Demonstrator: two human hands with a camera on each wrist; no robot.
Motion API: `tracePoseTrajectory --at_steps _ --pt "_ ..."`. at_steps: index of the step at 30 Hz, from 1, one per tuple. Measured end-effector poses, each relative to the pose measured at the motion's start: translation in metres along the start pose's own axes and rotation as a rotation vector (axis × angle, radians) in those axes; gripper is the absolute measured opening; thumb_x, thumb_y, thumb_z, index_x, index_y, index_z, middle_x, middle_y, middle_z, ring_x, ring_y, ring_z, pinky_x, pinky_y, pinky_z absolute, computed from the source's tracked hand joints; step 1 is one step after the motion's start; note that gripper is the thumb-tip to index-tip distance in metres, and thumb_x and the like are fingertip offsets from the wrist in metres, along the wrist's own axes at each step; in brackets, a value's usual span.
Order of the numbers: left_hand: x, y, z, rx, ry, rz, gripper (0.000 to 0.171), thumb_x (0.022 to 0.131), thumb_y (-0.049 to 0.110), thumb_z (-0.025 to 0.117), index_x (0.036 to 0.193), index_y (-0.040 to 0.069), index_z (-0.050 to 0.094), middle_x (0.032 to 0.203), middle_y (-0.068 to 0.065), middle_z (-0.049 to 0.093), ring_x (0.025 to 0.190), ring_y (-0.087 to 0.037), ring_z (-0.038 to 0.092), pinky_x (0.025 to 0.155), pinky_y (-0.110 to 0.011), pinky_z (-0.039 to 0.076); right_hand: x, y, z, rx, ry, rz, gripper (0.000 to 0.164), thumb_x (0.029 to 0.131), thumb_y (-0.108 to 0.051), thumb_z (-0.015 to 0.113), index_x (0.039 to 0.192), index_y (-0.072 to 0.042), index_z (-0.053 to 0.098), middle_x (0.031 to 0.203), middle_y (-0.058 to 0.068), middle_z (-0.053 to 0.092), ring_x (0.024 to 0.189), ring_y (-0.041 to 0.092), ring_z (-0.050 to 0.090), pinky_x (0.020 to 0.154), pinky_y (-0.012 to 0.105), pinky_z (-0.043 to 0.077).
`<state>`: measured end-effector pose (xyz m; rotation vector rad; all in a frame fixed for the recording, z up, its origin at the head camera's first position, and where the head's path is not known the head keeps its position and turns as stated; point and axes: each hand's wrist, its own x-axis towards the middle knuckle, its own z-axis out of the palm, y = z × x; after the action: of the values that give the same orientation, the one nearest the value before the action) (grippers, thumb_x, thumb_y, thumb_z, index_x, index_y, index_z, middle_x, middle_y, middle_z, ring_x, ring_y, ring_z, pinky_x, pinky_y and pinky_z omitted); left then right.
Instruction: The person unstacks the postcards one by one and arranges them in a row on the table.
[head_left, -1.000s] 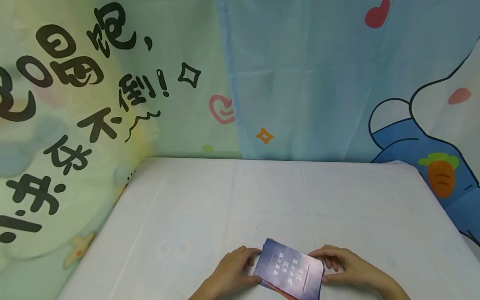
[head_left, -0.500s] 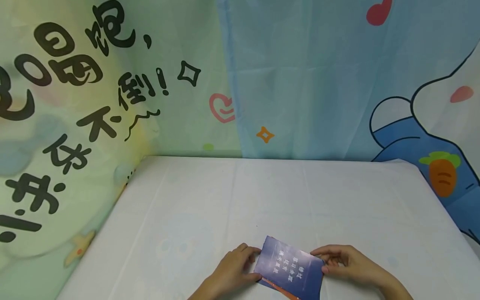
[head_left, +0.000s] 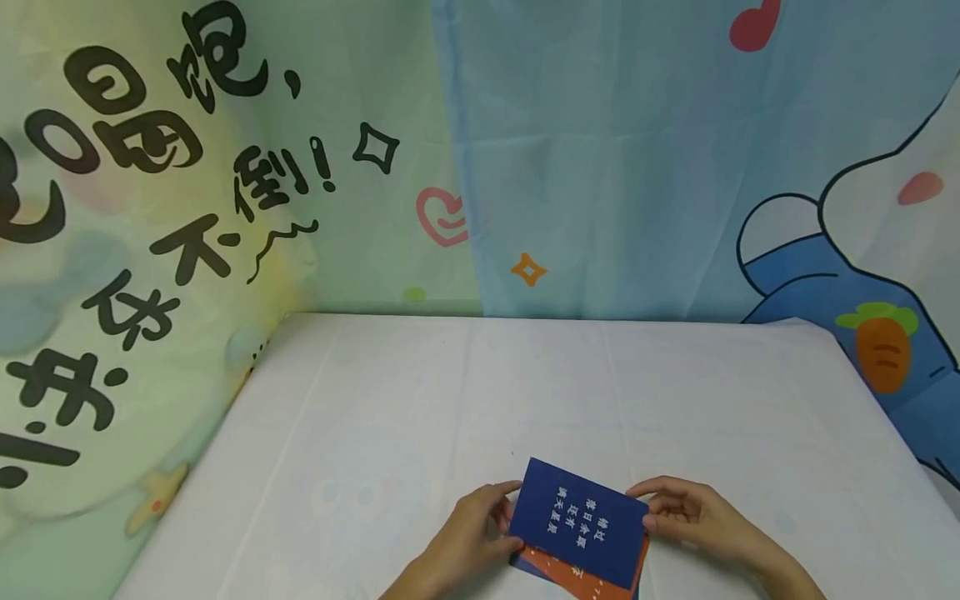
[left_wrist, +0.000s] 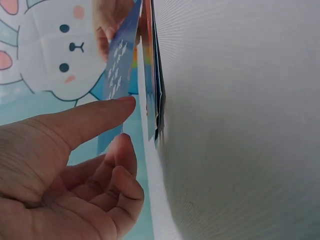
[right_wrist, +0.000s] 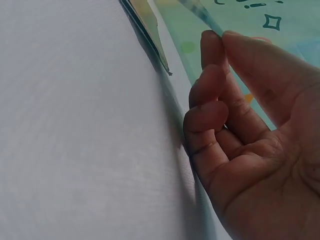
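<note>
One dark-blue card [head_left: 573,517] is up off a stack [left_wrist: 156,75] topped by an orange card [head_left: 576,575], above the white worktop [head_left: 375,400], not yet laid down. The right grip [head_left: 697,518] pinches its corner; the left grip [head_left: 472,527], thumb and forefinger parted, rests relaxed near the opposite edge, possibly obstructing. Behind hangs a cartoon backdrop [head_left: 600,167].

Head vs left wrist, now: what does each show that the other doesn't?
Head only: the black lettering and the red shape on the backdrop.
Left wrist only: the rabbit's eyes, and the gap between the blue card and the stack below.
Both: left hand, right hand, the blue card's white writing, part of the stack.
</note>
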<state>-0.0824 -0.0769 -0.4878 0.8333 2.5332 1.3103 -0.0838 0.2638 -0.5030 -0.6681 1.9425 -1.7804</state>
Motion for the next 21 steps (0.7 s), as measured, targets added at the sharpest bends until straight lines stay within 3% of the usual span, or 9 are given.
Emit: tracePoseTrajectory --at_steps 5,8,15,21 --pt "-0.001 0.002 -0.001 -0.016 -0.016 0.070 0.074 0.074 0.002 0.075 0.138 0.010 0.039 0.083 0.006 0.052 0.072 -0.002 0.051 0.066 -0.016 0.044 -0.001 0.000 0.002 -0.037 0.091 -0.006 0.038 0.091 -0.002 0.055 0.126 0.008 0.044 0.086 0.016 0.063 0.072 0.016 0.059 0.059 0.029 0.048" --pt "0.000 0.003 -0.001 -0.021 -0.012 0.100 0.071 0.075 0.002 0.074 0.137 0.007 0.039 0.083 0.005 0.052 0.071 -0.002 0.051 0.065 -0.016 0.045 -0.001 -0.003 0.004 -0.065 0.169 0.008 0.038 0.091 -0.005 0.056 0.124 0.007 0.043 0.084 0.015 0.063 0.067 0.017 0.057 0.055 0.032 0.047" --pt "0.007 0.010 0.004 -0.044 -0.001 0.082 0.068 0.077 0.005 0.074 0.136 0.006 0.040 0.085 0.005 0.052 0.071 -0.001 0.051 0.063 -0.016 0.045 -0.003 -0.006 0.002 -0.112 0.289 -0.071 0.026 0.090 0.001 0.055 0.114 0.008 0.050 0.084 0.013 0.064 0.067 0.021 0.059 0.059 0.031 0.050" --pt "0.013 0.015 0.007 -0.064 0.015 0.067 0.068 0.077 0.005 0.074 0.135 0.004 0.039 0.087 0.004 0.052 0.071 -0.001 0.052 0.060 -0.017 0.046 0.000 -0.006 0.001 -0.064 0.435 -0.010 0.033 0.090 -0.002 0.056 0.118 0.011 0.044 0.090 0.011 0.063 0.073 0.021 0.063 0.063 0.032 0.052"
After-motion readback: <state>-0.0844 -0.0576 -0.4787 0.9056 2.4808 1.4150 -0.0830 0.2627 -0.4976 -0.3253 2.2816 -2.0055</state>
